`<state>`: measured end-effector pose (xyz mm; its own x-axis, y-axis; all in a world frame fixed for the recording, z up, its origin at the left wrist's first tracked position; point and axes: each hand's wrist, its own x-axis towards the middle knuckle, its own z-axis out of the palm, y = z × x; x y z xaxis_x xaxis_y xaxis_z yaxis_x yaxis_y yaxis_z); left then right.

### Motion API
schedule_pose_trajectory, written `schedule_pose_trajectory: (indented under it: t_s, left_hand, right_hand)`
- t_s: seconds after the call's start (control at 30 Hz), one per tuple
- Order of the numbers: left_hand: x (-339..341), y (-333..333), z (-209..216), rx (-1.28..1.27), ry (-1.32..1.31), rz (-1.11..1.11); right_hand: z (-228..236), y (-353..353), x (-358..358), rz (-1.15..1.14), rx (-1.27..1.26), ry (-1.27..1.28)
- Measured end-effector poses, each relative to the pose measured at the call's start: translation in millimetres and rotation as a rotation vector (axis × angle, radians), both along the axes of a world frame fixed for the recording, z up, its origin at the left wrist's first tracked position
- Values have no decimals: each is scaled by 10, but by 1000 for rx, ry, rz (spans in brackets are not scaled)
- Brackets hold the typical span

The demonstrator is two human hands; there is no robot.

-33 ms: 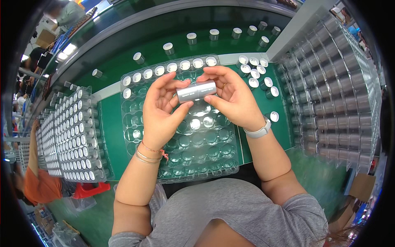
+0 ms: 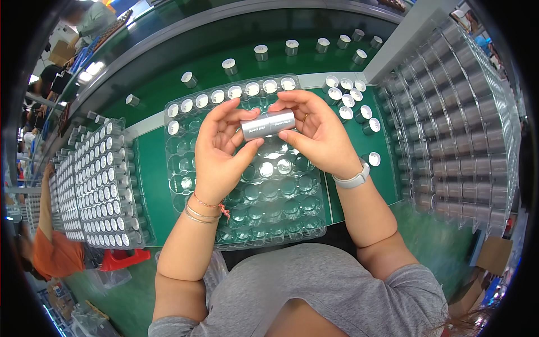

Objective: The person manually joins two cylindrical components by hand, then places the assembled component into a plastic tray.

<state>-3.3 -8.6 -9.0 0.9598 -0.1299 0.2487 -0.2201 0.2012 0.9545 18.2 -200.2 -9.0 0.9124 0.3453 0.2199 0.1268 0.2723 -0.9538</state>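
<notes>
Two short silver-grey cylinders with printing on their sides lie end to end in front of me. My left hand (image 2: 222,146) pinches the left cylinder (image 2: 256,129) between thumb and fingers. The right cylinder (image 2: 282,121) is gripped the same way by my right hand (image 2: 320,135). Their ends touch or nearly touch. Below both hands lies a clear plastic tray (image 2: 269,240) with rows of round pockets. White-topped cylinders (image 2: 252,89) fill much of its far row, partly hidden by my fingers, and another cylinder (image 2: 173,127) sits at the left of the second row.
Loose cylinders (image 2: 348,100) stand in a cluster to the right, and several more (image 2: 261,53) are spaced along the green conveyor belt (image 2: 247,36). Tall stacked clear trays (image 2: 455,129) rise at right. A filled tray (image 2: 104,185) sits at left, near a person in orange (image 2: 59,253).
</notes>
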Motion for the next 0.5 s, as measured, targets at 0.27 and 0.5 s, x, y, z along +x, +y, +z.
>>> schedule_pose_trajectory:
  t_s: [0.27,0.5]
  left_hand:
    - [-4,-5,-7,2,-7,7]
    - [3,10,14,-71,36,31]
  right_hand:
    - [1,-10,-1,7,5,-2]
    - [-41,-43,-1,-50,-6,-7]
